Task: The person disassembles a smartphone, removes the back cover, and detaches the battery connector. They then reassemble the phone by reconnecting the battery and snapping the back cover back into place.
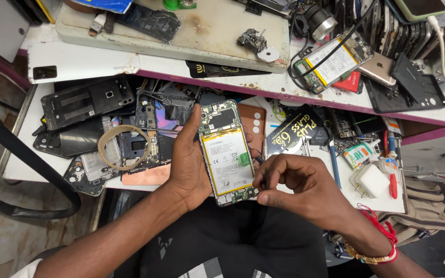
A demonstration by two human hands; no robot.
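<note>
Two hands meet at the centre of the frame around an opened phone point(226, 146), its back cover off and its battery point(228, 162) and circuit boards bare. The left hand point(187, 159) grips the phone from its left side, thumb lying up along the left edge and fingers wrapped behind, so the phone rests in the palm. The right hand point(297, 183) comes in from the lower right, fingers pinched narrowly around a thin dark tool point(261, 175), probably a small screwdriver, though most of it is hidden; its tip sits by the phone's lower right edge. The phone is held just above the person's lap, in front of a cluttered white bench point(52, 62). On the bench at left lie dark phone shells point(86, 100) and a tape ring point(122, 146); at upper right another opened phone point(333, 62) lies among cables; at right are a white charger point(371, 180) and red-handled pliers point(391, 164). A stained tray point(207, 31) fills the upper middle, and a black hose point(21, 159) curves down the left side over a worn floor. The phone's long axis runs nearly vertical in the frame, tilted slightly left at the top, its camera end pointing away from the person and its lower end toward the lap.
</note>
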